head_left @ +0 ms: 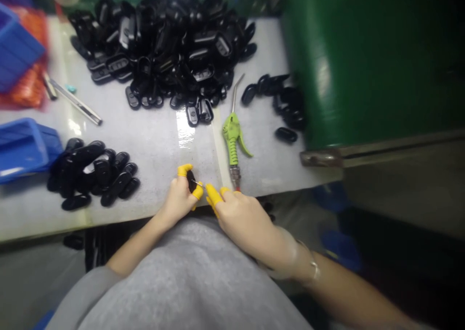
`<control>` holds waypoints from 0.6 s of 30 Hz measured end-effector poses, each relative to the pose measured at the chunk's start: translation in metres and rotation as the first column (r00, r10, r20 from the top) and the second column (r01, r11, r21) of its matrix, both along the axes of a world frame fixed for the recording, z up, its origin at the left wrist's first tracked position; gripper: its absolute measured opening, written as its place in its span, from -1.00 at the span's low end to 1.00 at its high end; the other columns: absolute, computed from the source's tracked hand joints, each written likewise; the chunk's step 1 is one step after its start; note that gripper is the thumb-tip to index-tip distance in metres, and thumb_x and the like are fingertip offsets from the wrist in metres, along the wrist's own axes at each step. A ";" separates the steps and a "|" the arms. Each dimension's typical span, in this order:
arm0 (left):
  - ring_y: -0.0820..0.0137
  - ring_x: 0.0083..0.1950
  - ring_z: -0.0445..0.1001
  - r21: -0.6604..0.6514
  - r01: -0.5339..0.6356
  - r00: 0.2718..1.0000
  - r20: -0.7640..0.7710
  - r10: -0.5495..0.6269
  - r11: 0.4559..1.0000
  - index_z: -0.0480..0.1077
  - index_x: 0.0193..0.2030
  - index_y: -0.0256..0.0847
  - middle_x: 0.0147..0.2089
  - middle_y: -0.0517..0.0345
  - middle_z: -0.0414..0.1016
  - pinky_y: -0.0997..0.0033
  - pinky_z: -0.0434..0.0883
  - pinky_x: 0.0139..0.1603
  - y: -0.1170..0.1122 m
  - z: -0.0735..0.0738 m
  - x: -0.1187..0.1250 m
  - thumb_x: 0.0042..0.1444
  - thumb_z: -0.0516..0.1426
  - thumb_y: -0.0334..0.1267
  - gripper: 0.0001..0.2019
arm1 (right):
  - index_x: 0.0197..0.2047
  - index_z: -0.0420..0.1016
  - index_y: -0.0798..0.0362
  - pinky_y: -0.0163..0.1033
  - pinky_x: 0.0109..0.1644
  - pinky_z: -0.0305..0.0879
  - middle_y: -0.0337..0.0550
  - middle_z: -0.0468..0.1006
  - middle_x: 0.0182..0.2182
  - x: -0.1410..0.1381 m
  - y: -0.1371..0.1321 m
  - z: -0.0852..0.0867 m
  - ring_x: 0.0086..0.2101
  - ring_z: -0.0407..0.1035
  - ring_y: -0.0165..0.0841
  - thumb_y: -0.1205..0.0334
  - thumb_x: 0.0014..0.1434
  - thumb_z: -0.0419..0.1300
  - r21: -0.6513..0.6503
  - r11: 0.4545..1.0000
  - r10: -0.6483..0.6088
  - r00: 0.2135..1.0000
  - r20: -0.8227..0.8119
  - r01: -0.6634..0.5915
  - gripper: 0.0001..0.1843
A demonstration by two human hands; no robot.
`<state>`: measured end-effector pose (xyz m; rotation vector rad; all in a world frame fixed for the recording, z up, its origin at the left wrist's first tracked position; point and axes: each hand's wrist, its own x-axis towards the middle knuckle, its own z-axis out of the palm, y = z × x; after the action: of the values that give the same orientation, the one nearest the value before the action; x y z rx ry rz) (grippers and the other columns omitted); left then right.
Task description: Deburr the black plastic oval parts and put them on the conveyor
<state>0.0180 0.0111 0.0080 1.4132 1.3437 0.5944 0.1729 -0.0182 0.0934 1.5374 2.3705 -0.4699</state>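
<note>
Black piece (191, 181) is resting left of the air gun (232, 141), long axis pointing away, left hand (178, 200) fingers gripping it; right hand (238, 218) fingers are pinching a pin (198, 182) against it

The head-worn camera looks forward and down, close over the left hand (179, 200), right hand (240, 218) and table (152, 141).

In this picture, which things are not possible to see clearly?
- Head view, small black part: mostly covered by fingers of the left hand.
- Head view, thin metal tip held by the right hand: too small to identify.
- Head view, blue bin: cut off by the left edge; inside unseen.
- Head view, orange thing: blurred.
</note>
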 end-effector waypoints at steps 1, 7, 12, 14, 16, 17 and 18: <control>0.49 -0.58 0.31 0.017 0.009 1.000 0.001 -0.009 1.000 0.20 -0.03 -0.20 -0.54 0.39 0.29 0.53 0.25 -0.53 -0.001 -0.001 0.000 0.08 0.13 -0.33 -0.69 | -0.01 0.50 0.15 -0.23 -0.47 0.09 -0.09 0.50 -0.41 -0.001 0.001 -0.002 -0.47 0.40 -0.30 0.46 0.23 0.05 0.006 1.000 -0.003 1.000 0.007 0.003 -0.69; 0.39 -0.42 0.48 0.127 0.074 0.997 0.013 -0.076 0.989 0.24 -0.08 -0.19 -0.39 0.19 0.47 0.44 0.39 -0.39 -0.013 -0.008 0.002 0.08 0.12 -0.37 -0.75 | -0.08 0.53 0.12 -0.25 -0.48 0.11 -0.08 0.53 -0.39 -0.002 0.022 -0.017 -0.51 0.40 -0.32 0.34 0.29 0.01 -0.110 0.991 -0.078 0.995 -0.064 0.070 -0.73; 0.49 -0.51 0.41 -0.037 -0.073 0.988 0.135 0.077 0.997 0.19 -0.09 -0.17 -0.42 0.26 0.38 0.50 0.36 -0.47 -0.012 -0.003 0.004 0.15 0.12 -0.29 -0.78 | 0.10 0.48 0.11 -0.22 -0.30 0.35 -0.05 0.60 -0.33 0.020 0.017 -0.018 -0.37 0.51 -0.25 0.23 0.36 -0.01 -0.137 0.970 -0.226 0.950 -0.216 0.200 -0.64; 0.53 -0.55 0.38 -0.121 -0.089 0.947 0.299 0.122 0.989 0.16 -0.12 -0.16 -0.41 0.29 0.36 0.52 0.36 -0.51 -0.012 -0.003 0.002 0.16 0.15 -0.19 -0.75 | 0.10 0.49 0.15 -0.17 -0.23 0.41 0.00 0.61 -0.31 0.034 0.010 -0.020 -0.32 0.53 -0.22 0.20 0.38 -0.03 -0.107 0.958 -0.286 0.906 -0.311 0.265 -0.62; 0.55 -0.58 0.39 -0.186 -0.074 0.866 0.475 0.155 0.980 0.13 -0.14 -0.14 -0.39 0.29 0.39 0.51 0.38 -0.53 -0.012 -0.004 -0.001 0.18 0.16 -0.08 -0.70 | 0.07 0.51 0.19 -0.12 -0.17 0.46 0.06 0.63 -0.26 0.044 0.003 -0.025 -0.27 0.55 -0.18 0.18 0.36 -0.01 -0.062 0.934 -0.345 0.841 -0.417 0.352 -0.61; 0.55 -0.59 0.41 -0.202 -0.053 0.822 0.547 0.158 0.978 0.11 -0.15 -0.14 -0.38 0.27 0.42 0.51 0.40 -0.53 -0.013 -0.004 -0.003 0.19 0.16 -0.04 -0.68 | 0.05 0.52 0.18 -0.10 -0.14 0.47 0.07 0.63 -0.23 0.046 0.000 -0.028 -0.24 0.55 -0.17 0.16 0.34 0.02 -0.044 0.912 -0.378 0.794 -0.477 0.408 -0.61; 0.54 -0.58 0.43 -0.205 -0.026 0.784 0.603 0.147 0.978 0.10 -0.17 -0.13 -0.37 0.25 0.45 0.51 0.41 -0.54 -0.015 -0.004 -0.006 0.20 0.15 -0.01 -0.68 | 0.04 0.53 0.17 -0.09 -0.12 0.48 0.08 0.63 -0.21 0.046 -0.003 -0.031 -0.21 0.55 -0.16 0.14 0.31 0.06 -0.034 0.881 -0.413 0.731 -0.544 0.472 -0.62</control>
<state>0.0121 -0.0034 0.0042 0.8836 0.9018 0.8790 0.2184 -0.0209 0.0628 2.2967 2.4047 -1.0184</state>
